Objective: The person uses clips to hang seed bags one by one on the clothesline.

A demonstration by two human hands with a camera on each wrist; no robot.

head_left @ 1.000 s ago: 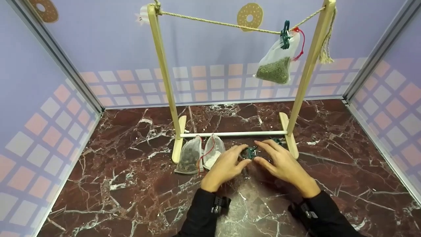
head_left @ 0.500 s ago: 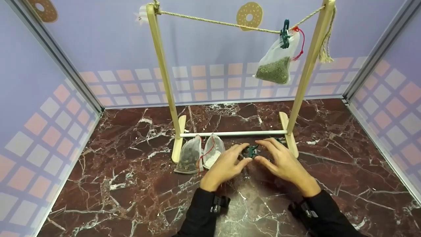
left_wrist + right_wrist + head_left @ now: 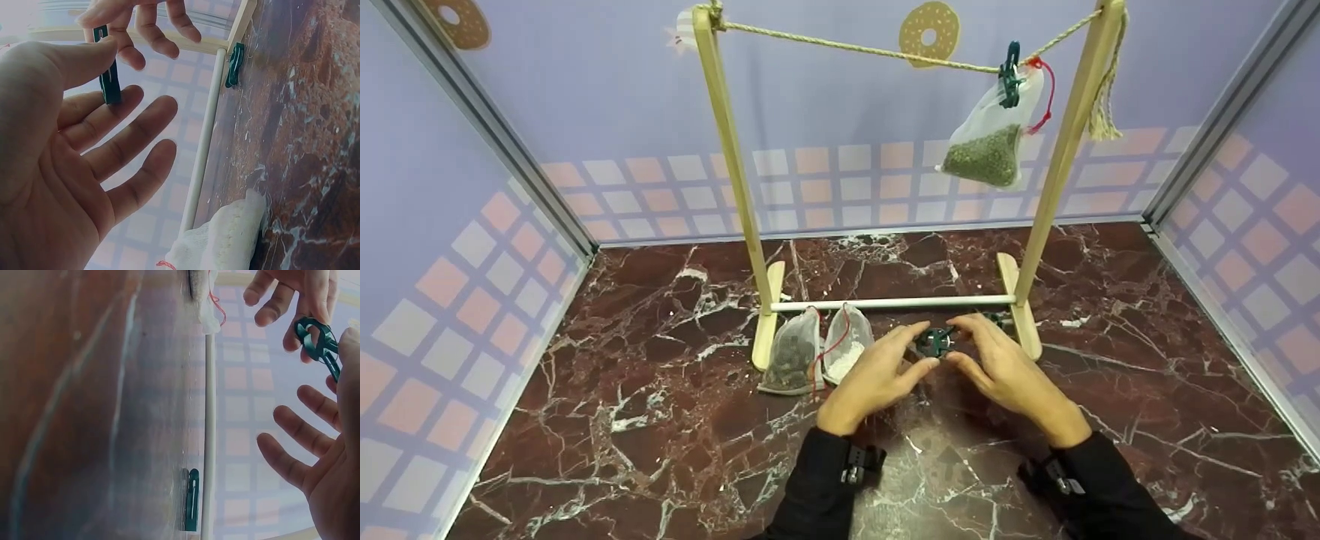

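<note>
Between both hands is a dark green spring clip (image 3: 936,342), raised off the tabletop in the left wrist view. My left hand (image 3: 876,379) pinches one end between thumb and index finger, its other fingers spread loosely. From the right, my right hand (image 3: 1011,369) pinches the other end with thumb and index finger. In the right wrist view the clip (image 3: 316,342) shows its rounded, looped end towards the left hand. Just left of the left hand lie two mesh drawstring bags, one with dark contents (image 3: 791,352) and one with white contents (image 3: 847,352).
A wooden stand (image 3: 731,157) holds a sagging rope (image 3: 855,51) above. On it hangs a mesh bag of green grains (image 3: 984,156), held by another green clip (image 3: 1009,73). One more green clip (image 3: 192,500) lies near the white crossbar (image 3: 892,303) by the right foot.
The clip has turned slightly between the fingers, and the right hand has shifted a little to the right. Bags and stand stay where they were.
</note>
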